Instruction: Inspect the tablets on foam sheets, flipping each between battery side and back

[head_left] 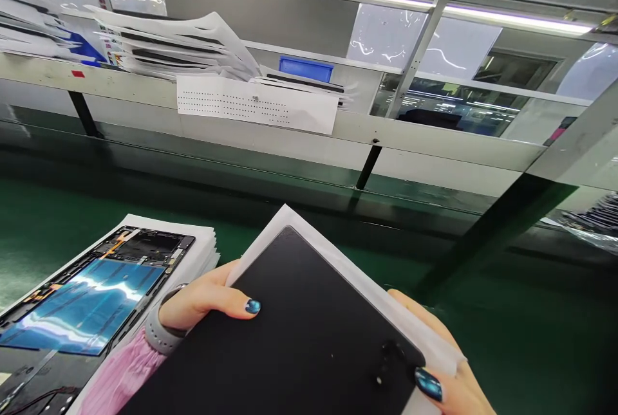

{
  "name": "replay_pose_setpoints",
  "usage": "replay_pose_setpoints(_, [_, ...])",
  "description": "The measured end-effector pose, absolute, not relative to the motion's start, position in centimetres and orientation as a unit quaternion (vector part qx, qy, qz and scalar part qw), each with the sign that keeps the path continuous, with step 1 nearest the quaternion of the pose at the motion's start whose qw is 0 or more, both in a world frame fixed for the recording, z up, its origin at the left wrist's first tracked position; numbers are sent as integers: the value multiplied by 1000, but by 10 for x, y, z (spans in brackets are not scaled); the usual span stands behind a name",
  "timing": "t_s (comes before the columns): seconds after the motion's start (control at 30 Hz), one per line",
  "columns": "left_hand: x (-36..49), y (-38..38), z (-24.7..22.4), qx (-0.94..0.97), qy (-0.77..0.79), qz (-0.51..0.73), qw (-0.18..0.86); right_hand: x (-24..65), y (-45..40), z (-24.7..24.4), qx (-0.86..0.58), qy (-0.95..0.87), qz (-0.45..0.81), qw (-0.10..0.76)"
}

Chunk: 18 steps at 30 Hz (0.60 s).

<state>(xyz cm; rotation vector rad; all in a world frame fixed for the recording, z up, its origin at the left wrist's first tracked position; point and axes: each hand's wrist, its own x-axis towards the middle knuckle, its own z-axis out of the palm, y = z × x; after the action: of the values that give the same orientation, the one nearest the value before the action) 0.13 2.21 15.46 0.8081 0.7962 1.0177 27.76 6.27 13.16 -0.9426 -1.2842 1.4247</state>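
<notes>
Green bench mat fills the lower scene, bounded on the far side by a white rail on dark uprights. Beyond the rail: fanned stacks of printed paper to far left, a perforated white sheet in front of them, a blue bin just behind that sheet. Near left on the mat: an opened tablet frame with exposed circuit parts and a glossy panel reflecting blue and white, lying on a pile of white sheets. Centre near: a black rectangular panel, tilted, resting on a white sheet whose edge shows past the panel's far sides. Panel and sheet are off the mat, carried between both hands. Left hand: partly closed, thumb across the black face, remaining fingers hidden beneath, just beside the opened frame. Right hand: partly closed on the near right corner, thumb on the black face, remaining fingers under the white sheet. Left wrist: grey band, pink sleeve below it. Both visible thumbnails carry dark blue polish.
</notes>
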Motion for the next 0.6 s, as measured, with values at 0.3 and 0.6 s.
replay_pose_setpoints(0.3, [0, 19, 156, 358, 412, 460, 700, 256, 57, 143, -522, -567, 423, 476])
replay_pose_setpoints(0.6, [5, 27, 155, 370, 397, 463, 701, 250, 71, 148, -446, -623, 435, 472])
